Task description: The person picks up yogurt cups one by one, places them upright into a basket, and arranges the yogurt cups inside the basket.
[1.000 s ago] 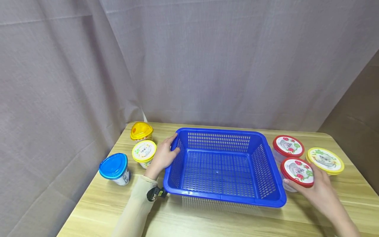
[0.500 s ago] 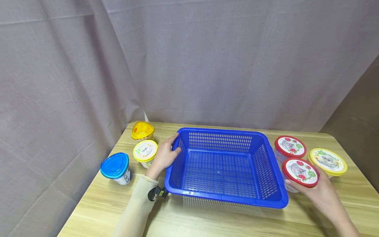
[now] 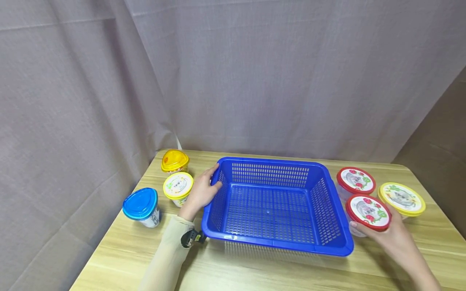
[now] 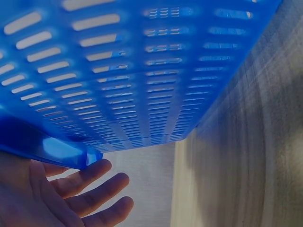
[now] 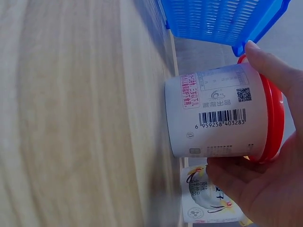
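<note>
My left hand [image 3: 202, 189] holds the left rim of a blue plastic basket [image 3: 273, 242], thumb over the rim. In the left wrist view, several fingers [image 4: 97, 196] extend loosely outside the basket's slotted wall. My right hand [image 3: 395, 234] grips a white tub with a red strawberry-print lid [image 3: 368, 212], thumb on one side and fingers on the other. The right wrist view shows the barcode on the tub's side [image 5: 222, 116]; the tub is upright, its base at or very near the table. A second red-lidded tub [image 3: 356, 180] stands just behind it.
A yellow-lidded tub [image 3: 401, 198] stands beside the right hand. Left of the basket are a blue-lidded cup [image 3: 140, 205], a yellow-lidded tub [image 3: 178, 186] and an orange-yellow-lidded cup [image 3: 174, 161]. A grey curtain [image 3: 255, 81] hangs behind the wooden table [image 3: 120, 258].
The red-lidded tub in my right hand has shifted very slightly to the right. My left hand and the basket stay in place.
</note>
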`<state>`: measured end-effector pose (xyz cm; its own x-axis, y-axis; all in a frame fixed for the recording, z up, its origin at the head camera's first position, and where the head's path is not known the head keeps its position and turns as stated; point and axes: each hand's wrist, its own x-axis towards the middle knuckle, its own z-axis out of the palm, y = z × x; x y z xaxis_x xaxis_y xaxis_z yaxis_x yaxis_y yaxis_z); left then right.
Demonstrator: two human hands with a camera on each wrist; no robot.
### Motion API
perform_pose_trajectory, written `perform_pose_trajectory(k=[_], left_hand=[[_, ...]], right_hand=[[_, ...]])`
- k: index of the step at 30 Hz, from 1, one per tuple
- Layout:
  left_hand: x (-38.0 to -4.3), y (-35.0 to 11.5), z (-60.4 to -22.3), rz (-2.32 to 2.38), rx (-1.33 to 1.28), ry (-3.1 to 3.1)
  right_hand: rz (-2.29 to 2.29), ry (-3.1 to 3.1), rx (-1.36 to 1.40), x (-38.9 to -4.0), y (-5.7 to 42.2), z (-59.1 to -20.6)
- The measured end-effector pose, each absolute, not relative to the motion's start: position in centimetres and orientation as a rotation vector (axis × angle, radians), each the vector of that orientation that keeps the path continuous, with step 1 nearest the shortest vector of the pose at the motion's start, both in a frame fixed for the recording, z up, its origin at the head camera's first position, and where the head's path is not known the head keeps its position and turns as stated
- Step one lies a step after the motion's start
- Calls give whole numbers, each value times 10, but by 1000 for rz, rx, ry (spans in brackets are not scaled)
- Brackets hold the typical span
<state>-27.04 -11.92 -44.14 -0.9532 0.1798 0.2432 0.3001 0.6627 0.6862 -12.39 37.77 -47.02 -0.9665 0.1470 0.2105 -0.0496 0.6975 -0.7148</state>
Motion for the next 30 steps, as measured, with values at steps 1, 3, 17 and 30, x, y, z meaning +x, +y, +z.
perform_pose_trajectory(k=[1,3,17,30], left_hand=[[-270,-119,-441,-1166,-394,-2723],[-270,-119,-440,-1167,-393,-2724],[-269,-119,-440,-1131,-393,-2730],[-270,-119,-440,-1133,-381,-2738]], right_hand=[[1136,-2654,-72,-124,378,-470],[1135,-2652,-72,-124,379,-470],[1170,-2702,-162,-120,381,-463],[1184,-2726,-198,-124,379,-445]])
